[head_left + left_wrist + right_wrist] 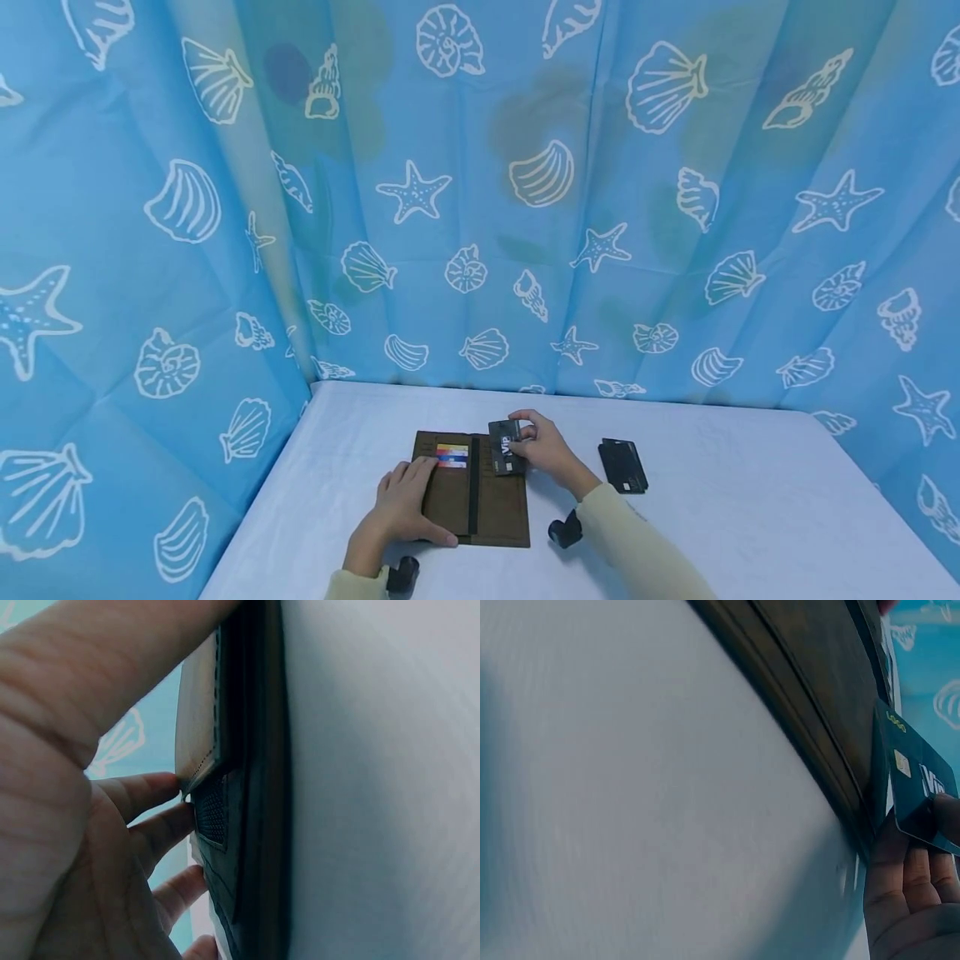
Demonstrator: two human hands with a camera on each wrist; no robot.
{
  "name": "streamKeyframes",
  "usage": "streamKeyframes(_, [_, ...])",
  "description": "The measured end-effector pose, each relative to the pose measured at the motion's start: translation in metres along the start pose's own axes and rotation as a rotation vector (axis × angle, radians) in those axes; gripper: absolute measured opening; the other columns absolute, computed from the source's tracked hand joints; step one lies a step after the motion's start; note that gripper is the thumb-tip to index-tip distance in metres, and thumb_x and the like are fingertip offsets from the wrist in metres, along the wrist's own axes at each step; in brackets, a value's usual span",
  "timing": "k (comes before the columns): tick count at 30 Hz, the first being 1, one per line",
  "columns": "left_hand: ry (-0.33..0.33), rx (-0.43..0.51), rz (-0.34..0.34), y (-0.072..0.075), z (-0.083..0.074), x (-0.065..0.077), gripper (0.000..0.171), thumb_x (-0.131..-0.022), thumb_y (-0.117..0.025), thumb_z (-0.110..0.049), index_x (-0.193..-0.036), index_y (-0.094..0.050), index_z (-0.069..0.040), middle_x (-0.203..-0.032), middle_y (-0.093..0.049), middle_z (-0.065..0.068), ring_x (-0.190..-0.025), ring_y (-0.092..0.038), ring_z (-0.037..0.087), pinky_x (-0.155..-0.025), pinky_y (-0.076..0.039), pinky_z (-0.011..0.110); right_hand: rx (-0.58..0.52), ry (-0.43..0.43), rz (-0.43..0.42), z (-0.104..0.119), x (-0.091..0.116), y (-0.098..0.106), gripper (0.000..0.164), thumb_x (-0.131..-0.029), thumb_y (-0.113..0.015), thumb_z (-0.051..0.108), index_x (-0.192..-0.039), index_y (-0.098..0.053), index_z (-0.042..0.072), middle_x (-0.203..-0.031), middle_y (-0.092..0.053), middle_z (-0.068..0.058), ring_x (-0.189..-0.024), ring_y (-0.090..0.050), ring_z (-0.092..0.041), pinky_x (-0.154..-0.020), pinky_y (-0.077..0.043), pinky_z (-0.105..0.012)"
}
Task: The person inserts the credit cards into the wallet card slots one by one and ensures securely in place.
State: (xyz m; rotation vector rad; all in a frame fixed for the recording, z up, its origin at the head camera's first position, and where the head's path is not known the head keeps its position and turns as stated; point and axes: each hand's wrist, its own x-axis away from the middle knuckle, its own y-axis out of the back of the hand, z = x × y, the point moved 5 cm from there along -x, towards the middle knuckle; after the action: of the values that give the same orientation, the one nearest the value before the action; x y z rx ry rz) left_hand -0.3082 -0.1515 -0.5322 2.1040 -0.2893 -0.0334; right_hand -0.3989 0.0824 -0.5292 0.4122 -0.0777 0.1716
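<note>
A brown wallet (504,512) lies spread flat on the white table, with a dark strip down its middle. Several colourful cards (452,455) show in its left-hand slots. My left hand (403,506) rests on the wallet's left half, thumb near the bottom edge and fingertips (180,817) touching its surface. Between thumb and fingers, my right hand (553,457) pinches a black VIP card (504,448) over the upper part of the wallet's right half. The right wrist view shows this card (915,776) tilted, with its gold chip and lettering visible.
To the right of the wallet lies a small pile of black cards (624,467) on the white tablecloth (735,500). Blue curtains (480,208) with shell and starfish prints hang behind and at the left. Dark wrist cameras (565,530) sit by both sleeves.
</note>
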Motion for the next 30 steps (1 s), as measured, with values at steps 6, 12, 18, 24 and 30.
streamKeyframes(6, [0.014,-0.005,0.002,-0.002,0.002,-0.002,0.12,-0.054,-0.093,-0.055,-0.149,-0.037,-0.008,-0.151,-0.041,0.014,-0.134,-0.034,0.037,-0.115,-0.021,0.067,0.069,0.063,0.011,0.005,0.001,-0.01,0.046,-0.089,-0.067,0.0,-0.132,-0.054,0.011,-0.091,-0.065,-0.007,-0.084,-0.061,-0.02,-0.07,-0.053,-0.029])
streamKeyframes(12, [0.018,-0.008,0.0,-0.002,0.003,-0.003,0.121,-0.053,-0.093,-0.056,-0.149,-0.037,-0.008,-0.151,-0.041,0.013,-0.134,-0.034,0.037,-0.116,-0.021,0.067,0.127,0.08,-0.011,0.004,0.0,-0.014,0.045,-0.086,-0.071,0.003,-0.128,-0.057,0.01,-0.088,-0.061,-0.006,-0.072,-0.058,-0.017,-0.062,-0.052,-0.027])
streamKeyframes(18, [0.02,-0.003,0.003,-0.001,0.003,-0.001,0.121,-0.054,-0.093,-0.056,-0.149,-0.036,-0.008,-0.152,-0.041,0.013,-0.134,-0.034,0.037,-0.116,-0.021,0.067,0.182,0.084,-0.002,0.005,0.001,-0.014,0.046,-0.085,-0.074,0.005,-0.128,-0.057,0.009,-0.086,-0.057,-0.006,-0.071,-0.054,-0.017,-0.061,-0.048,-0.027])
streamKeyframes(24, [0.015,-0.002,-0.003,0.0,0.001,-0.001,0.121,-0.053,-0.093,-0.055,-0.149,-0.036,-0.008,-0.151,-0.041,0.014,-0.134,-0.034,0.037,-0.116,-0.021,0.067,0.206,0.078,0.035,0.002,0.003,-0.012,0.043,-0.085,-0.074,0.006,-0.126,-0.06,0.01,-0.084,-0.055,-0.004,-0.073,-0.053,-0.018,-0.062,-0.046,-0.027])
streamKeyframes(30, [0.02,-0.003,-0.004,-0.001,0.002,-0.001,0.121,-0.053,-0.093,-0.055,-0.149,-0.036,-0.008,-0.151,-0.041,0.013,-0.134,-0.034,0.037,-0.115,-0.021,0.067,0.246,0.088,0.045,0.003,0.005,-0.012,0.044,-0.085,-0.075,0.008,-0.126,-0.06,0.01,-0.085,-0.055,-0.004,-0.074,-0.052,-0.017,-0.063,-0.046,-0.027])
